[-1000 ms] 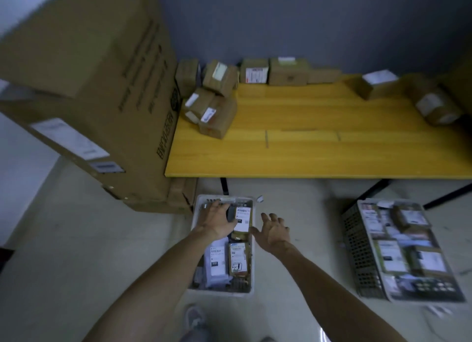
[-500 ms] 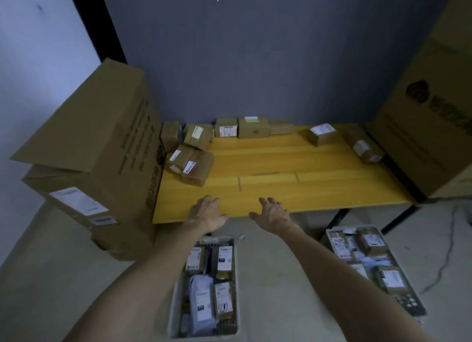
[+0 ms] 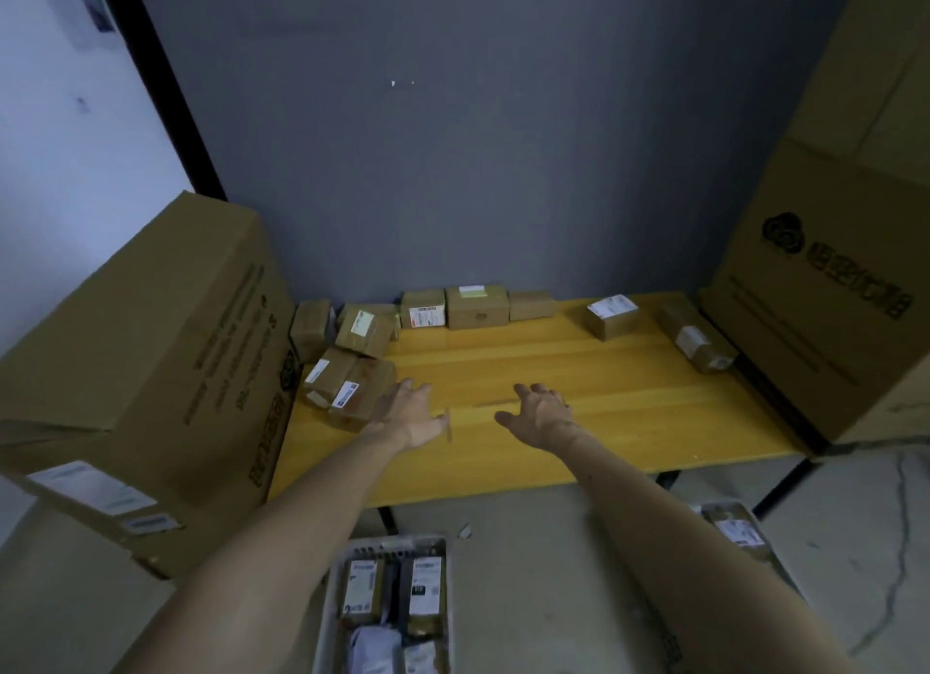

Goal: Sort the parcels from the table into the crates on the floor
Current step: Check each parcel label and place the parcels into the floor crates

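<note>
Both my arms reach out over the yellow table (image 3: 604, 421). My left hand (image 3: 410, 414) hovers open just right of a pair of brown parcels (image 3: 347, 386) at the table's left side, holding nothing. My right hand (image 3: 541, 411) is open above the table's middle, also holding nothing. More brown parcels line the back edge (image 3: 475, 305), and others lie at the right: one with a white label (image 3: 611, 316) and a long one (image 3: 697, 341). On the floor below, a white crate (image 3: 392, 547) holds several parcels. A second crate (image 3: 734, 527) shows at the lower right, partly behind my right arm.
A big cardboard box (image 3: 151, 371) stands against the table's left end. Another large carton (image 3: 845, 291) stands at the right end. A grey wall backs the table. Black table legs (image 3: 785, 482) reach the concrete floor.
My hands rose from the white crate on the floor to above the table, moving forward past its front edge. The view tilted up with them. Both hands stayed without a parcel.
</note>
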